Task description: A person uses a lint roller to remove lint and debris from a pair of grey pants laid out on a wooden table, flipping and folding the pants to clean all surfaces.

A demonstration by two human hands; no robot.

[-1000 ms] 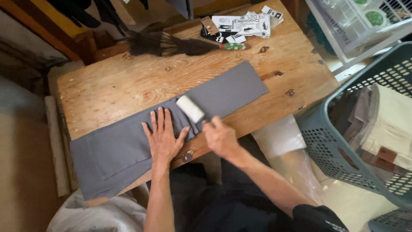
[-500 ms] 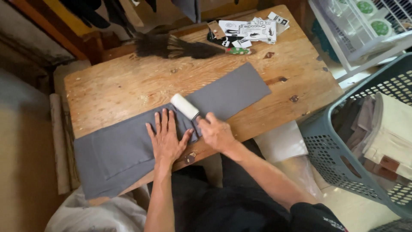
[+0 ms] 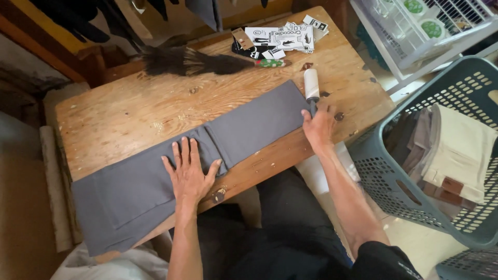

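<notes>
Setting: A worn wooden table (image 3: 155, 111) is filling the middle of the view from above, in a cluttered workroom; the person is sitting or standing at its near edge.

Cloth: A long folded piece of grey cloth (image 3: 249, 127) is lying flat on the table, its long axis running from the lower left, where it is hanging over the table's edge, up to the right.

Left hand: The left hand (image 3: 188, 173) is pressing down flat on the middle of the cloth, fingers spread wide, gripping nothing.

Right hand: The right hand (image 3: 317, 126) is closing around the handle of a lint roller (image 3: 311, 84), at the cloth's far right end.

Roller: The white roller head is pointing away from the person, standing just at or past the right edge of the cloth; whether it is touching cloth or bare wood is hard to tell.

Key relation: Nearly all of the cloth is stretching leftward from the roller, towards the flat left hand; the right hand is the one nearer the cloth's end.

Far edge: A dark feather duster (image 3: 192, 61) and a scatter of paper tags (image 3: 282, 37) are lying along the table's far side.

Right side: A grey-green laundry basket (image 3: 399, 171) is standing beside the table, holding folded clothes in beige and brown.
</notes>
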